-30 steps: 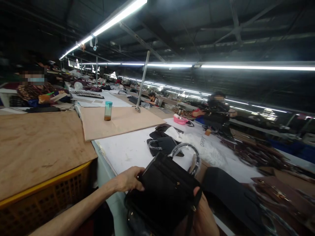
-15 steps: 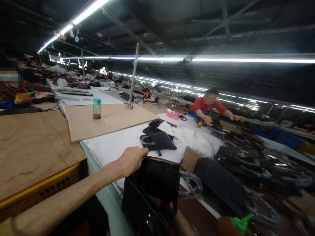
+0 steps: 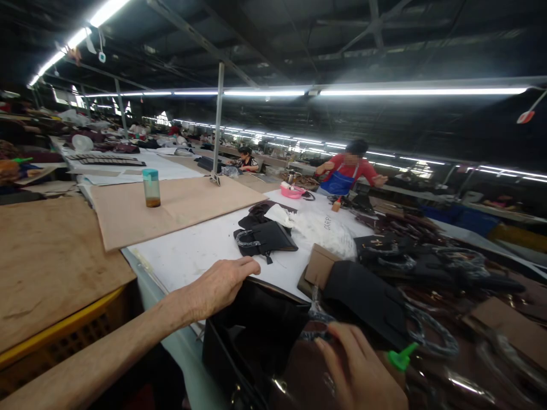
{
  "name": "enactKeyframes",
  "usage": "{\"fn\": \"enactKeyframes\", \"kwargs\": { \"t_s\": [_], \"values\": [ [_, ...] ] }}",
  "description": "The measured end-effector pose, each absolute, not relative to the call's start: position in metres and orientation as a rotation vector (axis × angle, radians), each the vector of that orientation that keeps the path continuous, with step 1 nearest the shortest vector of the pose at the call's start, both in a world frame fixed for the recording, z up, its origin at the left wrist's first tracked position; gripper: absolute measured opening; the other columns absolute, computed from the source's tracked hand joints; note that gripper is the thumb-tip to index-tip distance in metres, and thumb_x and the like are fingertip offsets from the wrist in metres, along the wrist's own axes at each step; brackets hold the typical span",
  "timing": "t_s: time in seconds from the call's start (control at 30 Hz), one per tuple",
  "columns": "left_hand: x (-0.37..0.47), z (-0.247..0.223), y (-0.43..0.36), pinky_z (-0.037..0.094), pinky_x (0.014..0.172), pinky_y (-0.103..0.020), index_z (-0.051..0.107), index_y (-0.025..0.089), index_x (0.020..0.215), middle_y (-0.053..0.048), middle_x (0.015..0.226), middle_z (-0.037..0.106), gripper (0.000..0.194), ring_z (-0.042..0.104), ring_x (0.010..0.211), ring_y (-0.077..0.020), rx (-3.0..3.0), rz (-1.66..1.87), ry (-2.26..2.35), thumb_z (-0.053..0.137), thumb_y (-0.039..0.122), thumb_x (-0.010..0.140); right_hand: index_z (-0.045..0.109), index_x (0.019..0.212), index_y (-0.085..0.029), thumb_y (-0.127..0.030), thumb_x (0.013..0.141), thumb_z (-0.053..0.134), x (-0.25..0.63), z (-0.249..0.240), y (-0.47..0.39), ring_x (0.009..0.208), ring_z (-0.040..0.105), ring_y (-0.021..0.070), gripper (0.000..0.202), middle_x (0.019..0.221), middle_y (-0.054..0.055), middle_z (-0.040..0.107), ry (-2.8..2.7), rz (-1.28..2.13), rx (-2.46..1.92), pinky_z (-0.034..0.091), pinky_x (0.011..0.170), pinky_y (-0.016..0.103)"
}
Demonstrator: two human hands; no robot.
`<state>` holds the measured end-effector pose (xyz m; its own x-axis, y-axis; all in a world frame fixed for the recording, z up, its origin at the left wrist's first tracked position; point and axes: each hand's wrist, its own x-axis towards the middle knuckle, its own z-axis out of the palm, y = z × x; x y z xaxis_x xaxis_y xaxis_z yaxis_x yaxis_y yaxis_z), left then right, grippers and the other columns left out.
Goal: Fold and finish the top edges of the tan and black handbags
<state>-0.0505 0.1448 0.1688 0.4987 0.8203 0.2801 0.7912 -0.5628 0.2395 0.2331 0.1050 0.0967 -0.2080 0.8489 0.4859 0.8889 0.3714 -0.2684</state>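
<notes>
My left hand (image 3: 220, 285) pinches the upper rim of a black handbag (image 3: 260, 324), whose mouth faces me at the table's front edge. The fingers are closed over that rim. At the bag's right side is my right hand (image 3: 363, 367), its fingers bent and apart, close to the plastic-wrapped handle (image 3: 315, 329). I see nothing held in it, though part of the palm is hidden. A bottle with a green nozzle (image 3: 401, 357) stands just beyond my right hand. Black flat bag pieces (image 3: 363, 299) lie to the right.
A smaller black bag (image 3: 267, 238) and a white plastic bag (image 3: 329, 230) rest on the white tabletop (image 3: 171, 256). A teal-lidded jar (image 3: 151, 188) stands on a tan board (image 3: 192, 205). Handbags pile up at right. Across the table is a co-worker (image 3: 346, 171) in red.
My right hand has come out of the bag's inside to its right side. My left hand keeps its hold on the rim. The co-worker has straightened up, and the view has shifted right.
</notes>
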Motion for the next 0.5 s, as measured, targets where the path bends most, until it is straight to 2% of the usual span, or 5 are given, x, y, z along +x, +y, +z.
{"fn": "enactKeyframes", "kwargs": {
  "t_s": [0.07,0.13,0.23,0.33,0.5],
  "values": [
    [-0.047,0.173,0.144,0.043,0.070,-0.023,0.046,0.021,0.094,0.000,0.095,0.056,0.027,0.057,0.078,-0.0136,2.658,0.534,1.407,0.031,0.004,0.080,0.053,0.116,-0.024,-0.039,0.080,0.050,0.222,0.117,0.119,0.106,0.054,0.0239,0.039,0.121,0.006,0.055,-2.083,-0.103,-1.365,0.044,0.085,0.033],
    [-0.041,0.178,0.141,0.043,0.068,-0.022,0.047,0.021,0.091,0.000,0.092,0.056,0.025,0.056,0.076,-0.0135,2.668,0.470,1.385,0.032,0.005,0.080,0.048,0.123,-0.024,-0.030,0.081,0.049,0.210,0.128,0.135,0.110,0.051,0.0203,0.042,0.123,0.003,0.054,-2.181,0.126,-1.340,0.040,0.091,0.031],
    [-0.032,0.184,0.138,0.043,0.071,-0.023,0.050,0.022,0.094,-0.001,0.094,0.056,0.028,0.057,0.079,-0.0139,2.675,0.415,1.358,0.035,0.005,0.078,0.056,0.114,-0.025,-0.027,0.083,0.046,0.200,0.129,0.149,0.100,0.056,0.0182,0.032,0.111,0.001,0.062,-2.210,0.378,-1.392,0.042,0.084,0.027],
    [-0.026,0.182,0.137,0.043,0.075,-0.023,0.051,0.024,0.096,0.000,0.102,0.055,0.028,0.056,0.086,-0.0148,2.687,0.399,1.311,0.041,0.007,0.076,0.061,0.102,-0.026,-0.028,0.084,0.046,0.198,0.127,0.151,0.089,0.058,0.0183,0.024,0.100,0.001,0.066,-2.177,0.400,-1.408,0.041,0.073,0.025],
    [-0.024,0.165,0.147,0.042,0.069,-0.024,0.054,0.020,0.079,0.000,0.096,0.057,0.006,0.057,0.079,-0.0152,2.674,0.364,1.387,0.048,0.018,0.078,0.062,0.094,-0.027,-0.027,0.084,0.048,0.198,0.132,0.151,0.076,0.058,0.0154,0.017,0.081,-0.002,0.066,-2.248,0.432,-1.343,0.037,0.066,0.023]
  ]
}}
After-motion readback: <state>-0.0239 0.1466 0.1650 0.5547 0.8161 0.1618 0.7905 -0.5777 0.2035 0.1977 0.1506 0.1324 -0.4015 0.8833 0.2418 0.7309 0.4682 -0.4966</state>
